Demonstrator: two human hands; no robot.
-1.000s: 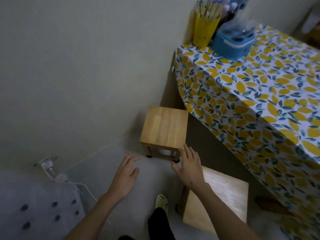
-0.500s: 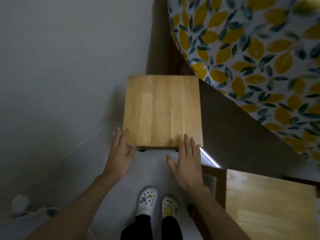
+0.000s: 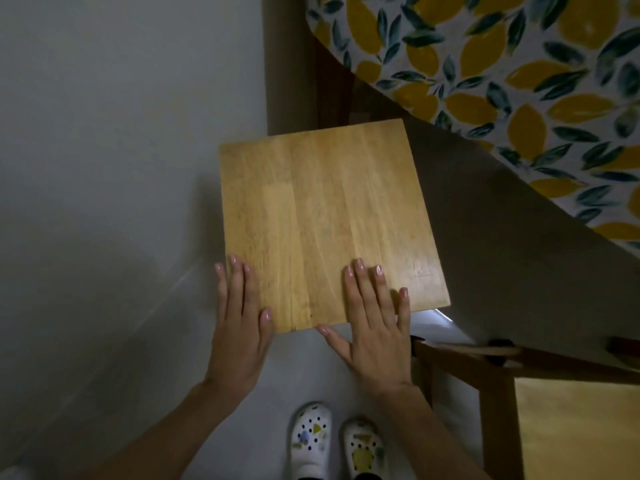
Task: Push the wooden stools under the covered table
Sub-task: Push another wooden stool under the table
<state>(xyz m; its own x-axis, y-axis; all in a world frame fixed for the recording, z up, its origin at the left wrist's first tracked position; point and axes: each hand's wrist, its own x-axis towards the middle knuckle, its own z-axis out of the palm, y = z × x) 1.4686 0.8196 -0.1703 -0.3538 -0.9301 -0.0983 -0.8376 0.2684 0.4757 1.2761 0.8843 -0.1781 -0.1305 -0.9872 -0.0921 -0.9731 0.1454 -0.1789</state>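
A square light-wood stool [image 3: 329, 216] stands right below me, its far edge near the hanging lemon-print tablecloth [image 3: 502, 81] of the covered table. My left hand [image 3: 239, 320] lies flat against the stool's near left corner, fingers straight. My right hand [image 3: 374, 323] rests palm-down on the seat's near edge, fingers spread on the wood. A second wooden stool [image 3: 571, 427] shows at the lower right, partly cut off by the frame, its frame rail beside my right wrist.
A pale wall [image 3: 121, 133] runs close along the left of the stool. A dark wooden table leg [image 3: 329, 95] stands beyond the stool's far edge. My feet in white patterned clogs [image 3: 336, 441] stand on the grey floor just behind the stool.
My head has dropped closer over the stool. Both hands have slid forward onto its near edge, and the seat has turned slightly toward the table.
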